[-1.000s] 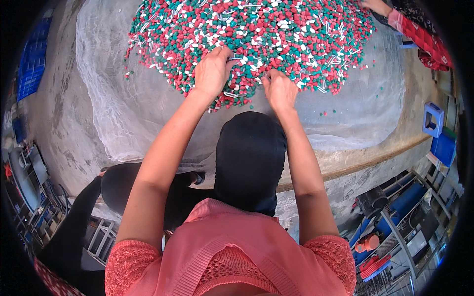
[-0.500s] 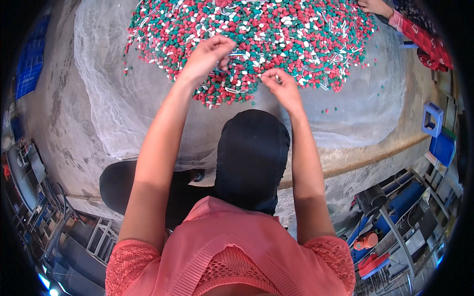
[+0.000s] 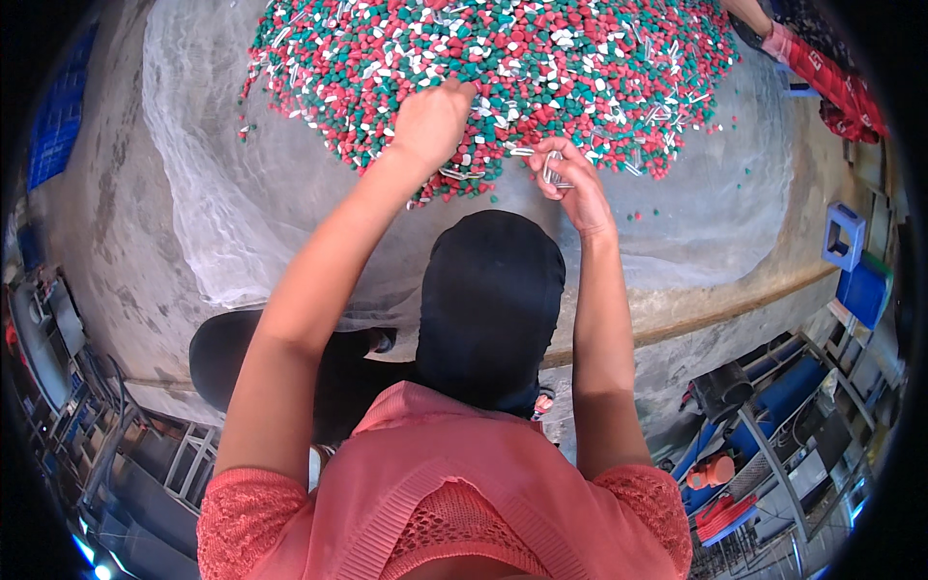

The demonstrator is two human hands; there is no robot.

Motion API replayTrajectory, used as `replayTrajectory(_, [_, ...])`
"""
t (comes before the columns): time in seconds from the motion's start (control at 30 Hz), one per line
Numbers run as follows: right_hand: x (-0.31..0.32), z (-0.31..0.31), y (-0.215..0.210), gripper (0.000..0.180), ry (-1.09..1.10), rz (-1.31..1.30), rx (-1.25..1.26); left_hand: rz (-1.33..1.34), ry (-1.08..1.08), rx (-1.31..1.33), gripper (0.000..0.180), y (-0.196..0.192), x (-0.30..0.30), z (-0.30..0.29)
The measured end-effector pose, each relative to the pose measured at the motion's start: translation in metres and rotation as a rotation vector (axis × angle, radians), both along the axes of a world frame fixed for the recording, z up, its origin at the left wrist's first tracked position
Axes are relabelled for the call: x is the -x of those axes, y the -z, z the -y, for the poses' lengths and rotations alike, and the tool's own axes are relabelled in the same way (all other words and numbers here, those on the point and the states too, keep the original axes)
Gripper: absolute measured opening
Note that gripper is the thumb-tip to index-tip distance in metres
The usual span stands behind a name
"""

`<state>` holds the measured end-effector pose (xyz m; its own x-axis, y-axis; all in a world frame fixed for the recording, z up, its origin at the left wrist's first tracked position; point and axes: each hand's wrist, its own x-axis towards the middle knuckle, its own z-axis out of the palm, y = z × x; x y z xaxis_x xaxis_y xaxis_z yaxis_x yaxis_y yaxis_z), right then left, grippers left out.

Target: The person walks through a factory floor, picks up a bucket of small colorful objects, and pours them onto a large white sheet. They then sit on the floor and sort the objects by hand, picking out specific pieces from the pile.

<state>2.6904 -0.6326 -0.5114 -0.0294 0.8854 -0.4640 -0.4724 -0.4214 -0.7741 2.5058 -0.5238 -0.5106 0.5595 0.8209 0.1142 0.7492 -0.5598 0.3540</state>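
Note:
A big heap of small red, green and white plastic pieces (image 3: 503,68) lies on a clear plastic sheet (image 3: 232,184) spread over the concrete floor. My left hand (image 3: 432,121) is raised over the near edge of the heap with its fingers curled closed; what it holds is hidden. My right hand (image 3: 570,179) is lifted just off the heap's edge and pinches a few thin clear white pieces (image 3: 553,170). My knees in dark cloth (image 3: 488,300) sit below both hands.
Another person's arm in a red sleeve (image 3: 822,72) reaches to the heap at the top right. Blue stools (image 3: 855,261) stand at the right. Metal racks (image 3: 116,454) and blue and orange gear (image 3: 735,454) crowd the lower edges.
Both hands were pressed flat into the heap's near edge. They have lifted off it: the left has closed and risen, the right has come up pinching clear pieces.

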Motion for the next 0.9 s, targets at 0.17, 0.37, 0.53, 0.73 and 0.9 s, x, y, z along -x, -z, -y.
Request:
replayTrajectory(0.17, [0.01, -0.007, 0.015, 0.01, -0.264, 1.229, -0.166, 0.758, -0.081, 0.949, 0.013, -0.035, 0.03, -0.016])
replayTrajectory(0.37, [0.03, -0.015, 0.028, 0.014, -0.428, 1.867, -0.106, 1.543, 0.038, 1.522, 0.011, -0.033, 0.087, -0.008])
replayTrajectory(0.53, [0.025, -0.023, 0.02, 0.016, -0.491, 1.816, -0.101, 1.466, -0.235, 1.421, 0.016, -0.012, 0.094, 0.012])
replayTrajectory(0.73, [-0.004, -0.015, 0.013, 0.013, -0.267, 0.602, -0.127, 1.387, -0.596, 1.262, 0.019, 0.009, 0.073, 0.032])
replayTrajectory(0.9, [0.004, -0.006, -0.004, 0.018, -0.123, -0.167, -0.077, 0.823, -0.694, 0.818, 0.025, 0.017, 0.053, 0.047])
